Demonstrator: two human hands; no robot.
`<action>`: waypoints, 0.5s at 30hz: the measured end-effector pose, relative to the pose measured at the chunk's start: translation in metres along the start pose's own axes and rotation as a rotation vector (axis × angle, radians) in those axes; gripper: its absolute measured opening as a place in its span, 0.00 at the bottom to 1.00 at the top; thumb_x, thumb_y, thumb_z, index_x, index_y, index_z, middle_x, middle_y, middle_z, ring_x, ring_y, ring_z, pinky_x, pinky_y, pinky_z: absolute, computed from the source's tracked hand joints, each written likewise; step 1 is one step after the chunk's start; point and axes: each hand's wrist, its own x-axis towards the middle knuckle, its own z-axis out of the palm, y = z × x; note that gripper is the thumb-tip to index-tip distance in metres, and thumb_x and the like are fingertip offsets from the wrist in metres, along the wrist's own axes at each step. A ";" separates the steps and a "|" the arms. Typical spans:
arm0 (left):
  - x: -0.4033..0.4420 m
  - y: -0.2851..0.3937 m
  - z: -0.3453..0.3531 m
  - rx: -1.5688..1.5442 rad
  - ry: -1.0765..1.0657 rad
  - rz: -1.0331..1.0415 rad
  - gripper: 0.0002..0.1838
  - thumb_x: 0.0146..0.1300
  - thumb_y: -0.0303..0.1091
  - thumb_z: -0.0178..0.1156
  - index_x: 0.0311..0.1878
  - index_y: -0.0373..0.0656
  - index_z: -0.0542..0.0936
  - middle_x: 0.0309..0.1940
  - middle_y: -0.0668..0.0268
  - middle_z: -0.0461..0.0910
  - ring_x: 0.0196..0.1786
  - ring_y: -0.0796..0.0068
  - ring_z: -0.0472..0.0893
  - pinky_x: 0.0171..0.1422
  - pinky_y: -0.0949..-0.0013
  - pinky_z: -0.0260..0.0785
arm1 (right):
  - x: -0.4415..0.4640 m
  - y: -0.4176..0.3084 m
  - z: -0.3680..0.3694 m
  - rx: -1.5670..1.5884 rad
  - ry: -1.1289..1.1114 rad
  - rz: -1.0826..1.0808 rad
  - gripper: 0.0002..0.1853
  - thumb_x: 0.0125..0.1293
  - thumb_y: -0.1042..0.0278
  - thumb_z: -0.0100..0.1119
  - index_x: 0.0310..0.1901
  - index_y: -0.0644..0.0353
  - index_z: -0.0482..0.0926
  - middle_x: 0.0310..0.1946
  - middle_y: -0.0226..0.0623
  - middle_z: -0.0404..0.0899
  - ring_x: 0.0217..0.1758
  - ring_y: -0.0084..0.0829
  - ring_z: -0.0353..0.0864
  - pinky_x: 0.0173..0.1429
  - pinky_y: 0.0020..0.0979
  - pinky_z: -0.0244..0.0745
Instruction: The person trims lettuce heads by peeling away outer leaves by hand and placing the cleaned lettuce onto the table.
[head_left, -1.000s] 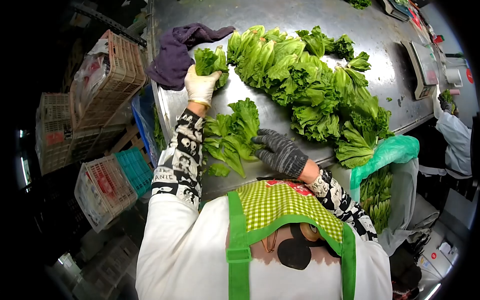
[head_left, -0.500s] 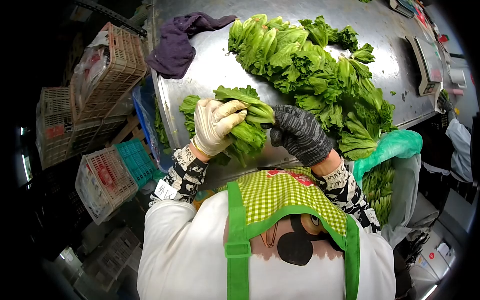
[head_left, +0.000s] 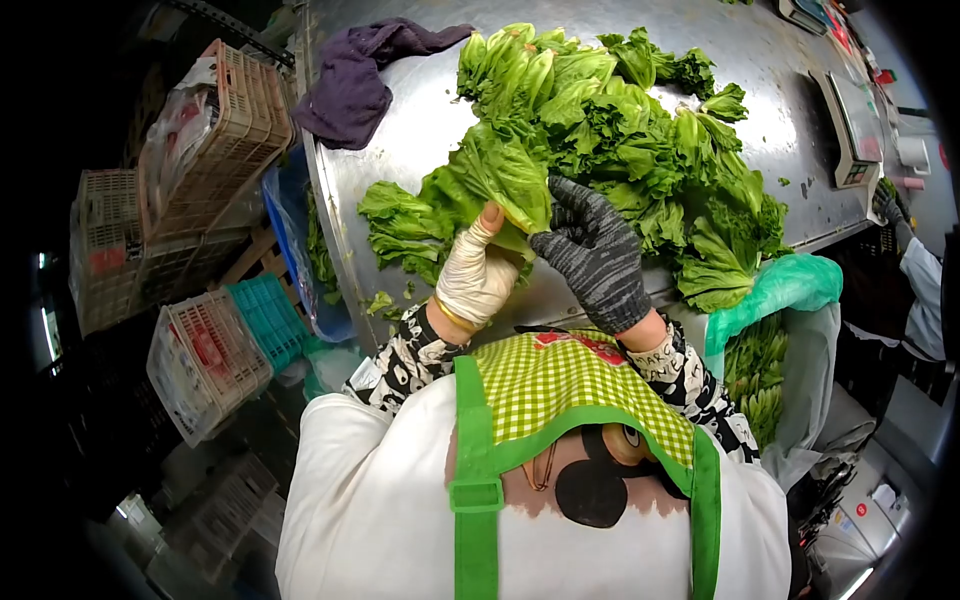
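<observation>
A green leafy lettuce (head_left: 508,175) is held up over the near side of the metal table, its leaves pointing away from me. My left hand (head_left: 478,275), in a white glove, supports it from the left with the thumb against the leaves; the other fingers are mostly hidden beneath. My right hand (head_left: 600,262), in a dark grey striped glove, pinches its pale base end. Loose lettuce leaves (head_left: 400,220) lie on the table to the left of my hands. Beyond them spreads a large pile of lettuce (head_left: 570,85).
A purple cloth (head_left: 345,90) lies on the metal table (head_left: 425,100) at the far left. A scale (head_left: 850,130) stands at the right. A green-lined bag (head_left: 780,295) of greens is by my right arm. Stacked crates (head_left: 240,130) stand left; another person's sleeve (head_left: 922,290) shows far right.
The lettuce has turned, its leaves swinging from the left to point away from me. My left hand has moved right and opened its grip to lie under it. The right hand stays near the base.
</observation>
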 end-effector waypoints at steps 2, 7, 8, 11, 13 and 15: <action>0.007 -0.003 0.002 -0.021 -0.018 0.003 0.24 0.57 0.31 0.68 0.55 0.37 0.73 0.51 0.62 0.77 0.56 0.67 0.75 0.63 0.63 0.69 | -0.002 -0.002 -0.003 -0.215 -0.010 -0.005 0.28 0.54 0.78 0.68 0.58 0.66 0.71 0.43 0.33 0.78 0.39 0.17 0.75 0.46 0.22 0.75; 0.010 -0.006 0.003 -0.067 0.013 -0.014 0.23 0.59 0.29 0.65 0.56 0.38 0.72 0.53 0.58 0.76 0.58 0.60 0.75 0.67 0.53 0.65 | -0.002 -0.001 -0.006 -0.110 0.011 0.031 0.24 0.56 0.76 0.68 0.55 0.67 0.73 0.40 0.34 0.80 0.39 0.18 0.76 0.46 0.23 0.75; 0.010 -0.006 0.003 -0.083 0.021 -0.023 0.22 0.59 0.29 0.65 0.56 0.37 0.72 0.53 0.58 0.77 0.57 0.60 0.75 0.66 0.54 0.65 | -0.002 -0.001 -0.006 -0.056 0.017 0.051 0.23 0.56 0.76 0.67 0.54 0.67 0.74 0.39 0.34 0.80 0.39 0.18 0.76 0.46 0.23 0.75; 0.007 -0.007 -0.001 -0.075 0.014 -0.040 0.21 0.59 0.28 0.64 0.55 0.37 0.72 0.51 0.59 0.77 0.55 0.61 0.76 0.64 0.55 0.67 | 0.000 0.000 -0.009 -0.023 0.023 0.075 0.15 0.60 0.74 0.64 0.48 0.67 0.76 0.37 0.34 0.81 0.38 0.20 0.77 0.46 0.24 0.75; 0.006 -0.008 -0.001 -0.052 0.007 -0.041 0.19 0.59 0.28 0.64 0.53 0.37 0.73 0.49 0.59 0.78 0.53 0.62 0.77 0.62 0.57 0.68 | 0.000 0.004 -0.014 -0.144 0.015 0.035 0.12 0.64 0.73 0.60 0.48 0.67 0.77 0.38 0.34 0.80 0.39 0.20 0.77 0.44 0.24 0.75; 0.005 -0.010 0.002 -0.028 0.010 -0.033 0.16 0.59 0.28 0.64 0.50 0.37 0.75 0.47 0.60 0.79 0.51 0.64 0.78 0.59 0.59 0.70 | 0.000 0.007 -0.014 -0.135 0.038 0.062 0.11 0.66 0.73 0.58 0.48 0.67 0.77 0.38 0.34 0.80 0.39 0.20 0.78 0.43 0.24 0.76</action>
